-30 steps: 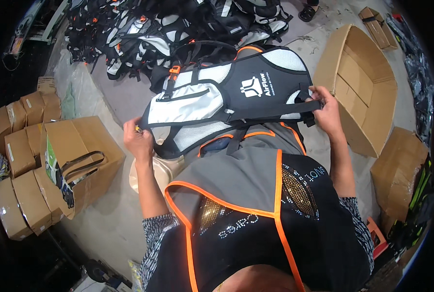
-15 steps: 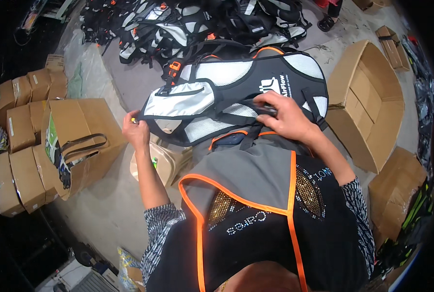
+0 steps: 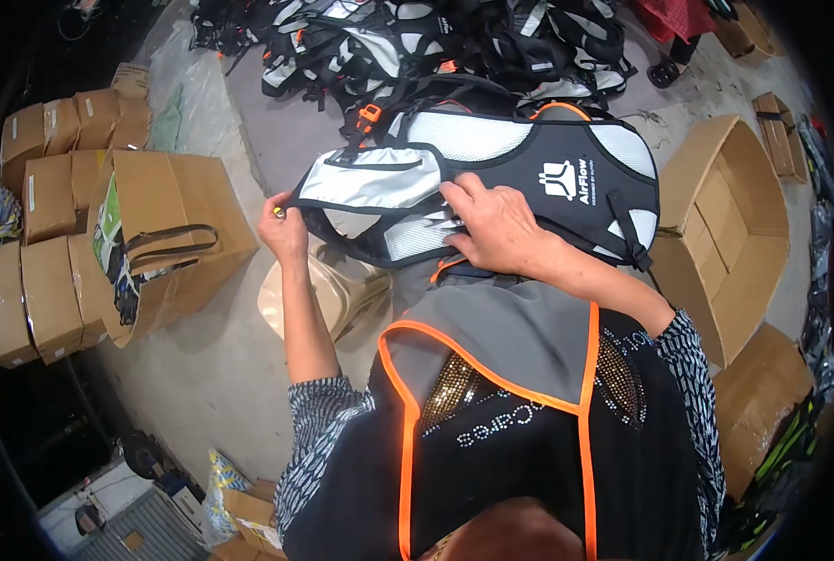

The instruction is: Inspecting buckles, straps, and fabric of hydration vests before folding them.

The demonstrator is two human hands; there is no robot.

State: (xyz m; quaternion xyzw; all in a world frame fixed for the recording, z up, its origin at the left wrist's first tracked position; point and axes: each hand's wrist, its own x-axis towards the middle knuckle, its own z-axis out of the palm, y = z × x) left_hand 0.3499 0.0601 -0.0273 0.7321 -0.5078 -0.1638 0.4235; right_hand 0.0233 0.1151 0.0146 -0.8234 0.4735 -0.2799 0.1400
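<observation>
A black and grey backpack point(image 3: 510, 168) with white mesh panels and orange trim lies across in front of me, its back panel up. My left hand point(image 3: 284, 229) pinches the outer end of its hip-belt wing point(image 3: 375, 182), which has a silvery zipped pocket. A small yellow spot shows at those fingers. My right hand point(image 3: 499, 222) is closed over the belt's inner end, beside the mesh; a small metallic-looking thing between thumb and fingers is mostly hidden. An orange buckle point(image 3: 369, 117) lies beyond the pocket.
Many similar backpacks point(image 3: 379, 51) are heaped at the back. A large open carton point(image 3: 725, 224) stands at right, and an open carton point(image 3: 183, 196) with straps over its edge at left, by stacked cartons point(image 3: 50, 196). A beige plastic stool point(image 3: 342, 299) is below the backpack.
My right hand has moved left along the belt, closer to my left hand. The dark object that showed in its grip is now mostly covered. The whole view has shifted slightly.
</observation>
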